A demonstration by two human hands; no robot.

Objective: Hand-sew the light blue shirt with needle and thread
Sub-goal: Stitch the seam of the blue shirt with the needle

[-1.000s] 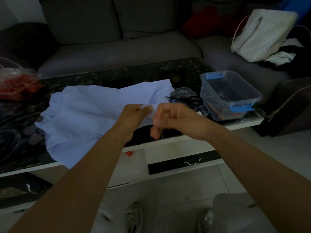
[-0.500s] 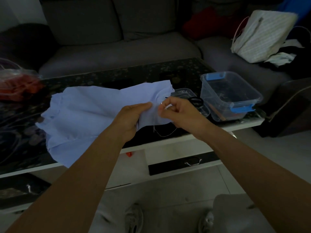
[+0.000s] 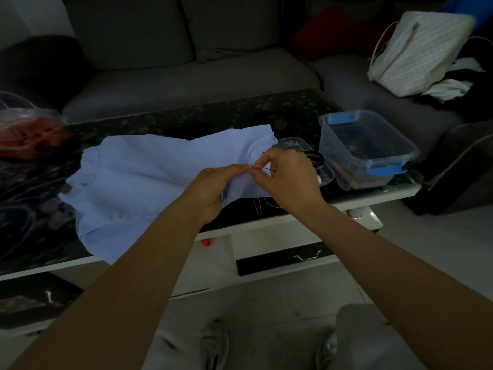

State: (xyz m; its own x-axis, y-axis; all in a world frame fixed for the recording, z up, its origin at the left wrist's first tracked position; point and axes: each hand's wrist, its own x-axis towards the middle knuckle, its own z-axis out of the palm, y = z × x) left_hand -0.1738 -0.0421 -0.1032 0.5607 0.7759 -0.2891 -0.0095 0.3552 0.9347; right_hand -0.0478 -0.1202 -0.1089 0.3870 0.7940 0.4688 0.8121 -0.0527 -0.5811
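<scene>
Stitch in progress: the left hand [image 3: 213, 185] has its grip on a fold of the light blue shirt [image 3: 149, 177], spread on the surface [image 3: 266, 116], while the right hand [image 3: 288, 177] pinches the needle [image 3: 258, 166] at that fold; the next move probably calls for drawing the thread [image 3: 257, 206] through.

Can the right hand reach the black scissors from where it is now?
Probably yes: the scissors lie just beyond the right hand on the table, with nothing between. But its fingers pinch the needle, so they are not free.
</scene>
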